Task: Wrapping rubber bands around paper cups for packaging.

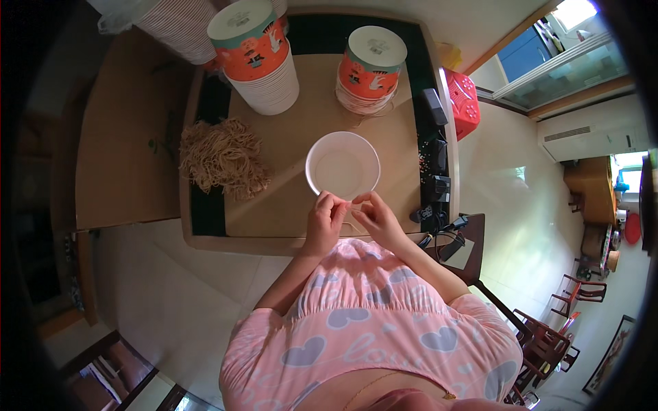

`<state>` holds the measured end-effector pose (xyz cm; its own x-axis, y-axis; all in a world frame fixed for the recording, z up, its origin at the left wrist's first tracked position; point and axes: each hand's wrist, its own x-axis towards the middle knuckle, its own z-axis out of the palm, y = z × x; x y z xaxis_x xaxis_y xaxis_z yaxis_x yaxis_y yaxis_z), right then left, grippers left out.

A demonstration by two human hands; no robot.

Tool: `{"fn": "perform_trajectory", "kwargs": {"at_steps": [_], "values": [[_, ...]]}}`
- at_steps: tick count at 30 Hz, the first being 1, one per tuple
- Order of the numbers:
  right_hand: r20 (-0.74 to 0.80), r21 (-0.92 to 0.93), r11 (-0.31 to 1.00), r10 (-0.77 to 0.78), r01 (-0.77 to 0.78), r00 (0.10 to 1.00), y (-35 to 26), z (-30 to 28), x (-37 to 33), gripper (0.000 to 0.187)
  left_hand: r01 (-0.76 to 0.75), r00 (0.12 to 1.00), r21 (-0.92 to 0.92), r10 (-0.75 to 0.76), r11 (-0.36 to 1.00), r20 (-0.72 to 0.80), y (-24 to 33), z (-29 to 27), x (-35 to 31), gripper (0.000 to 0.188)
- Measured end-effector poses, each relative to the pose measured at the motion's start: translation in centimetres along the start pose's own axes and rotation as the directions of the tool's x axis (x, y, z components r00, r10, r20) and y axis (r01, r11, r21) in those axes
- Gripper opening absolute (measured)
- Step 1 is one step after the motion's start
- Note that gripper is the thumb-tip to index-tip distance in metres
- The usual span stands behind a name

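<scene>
A white paper tub [343, 164] stands with its open mouth up near the front of the table. At its near rim, my left hand [325, 220] and my right hand [378, 220] meet, fingertips pinched close together. A thin tan string [353, 225] shows between them and curves down toward the table edge; its pinched part is mostly hidden by my fingers. To the left lies a tangled heap of tan strings [225, 157]. Behind the tub, an upside-down orange and green paper tub stack [370, 74] has strings around its lower part.
A taller upside-down tub stack [257, 58] stands at the back left, beside more bagged tubs [177, 29]. A large cardboard box [130, 144] flanks the table's left. Black devices and cables [436, 188] line the right edge, near a red stool [462, 103].
</scene>
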<state>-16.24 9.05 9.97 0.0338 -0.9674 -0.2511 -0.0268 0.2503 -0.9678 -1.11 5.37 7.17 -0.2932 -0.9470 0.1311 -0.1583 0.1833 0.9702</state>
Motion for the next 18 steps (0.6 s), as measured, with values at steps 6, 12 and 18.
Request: {"fn": "perform_trajectory", "kwargs": {"at_steps": [6,12,18], "values": [[-0.131,-0.247,0.963,-0.145,0.109,0.981,0.2,0.2,0.0,0.01,-0.035,0.999,0.18,0.029,0.983,0.033,0.5,0.6,0.6,0.019],[-0.18,-0.275,0.953,-0.184,0.13,0.966,0.4,-0.3,0.3,0.008,0.048,0.994,0.106,-0.058,0.993,0.094,0.6,0.8,1.4,0.022],[-0.214,-0.191,0.977,-0.134,0.093,0.968,2.4,-2.0,1.4,0.005,0.158,0.972,0.035,-0.162,0.987,0.169,0.0,2.0,3.2,0.022]]}}
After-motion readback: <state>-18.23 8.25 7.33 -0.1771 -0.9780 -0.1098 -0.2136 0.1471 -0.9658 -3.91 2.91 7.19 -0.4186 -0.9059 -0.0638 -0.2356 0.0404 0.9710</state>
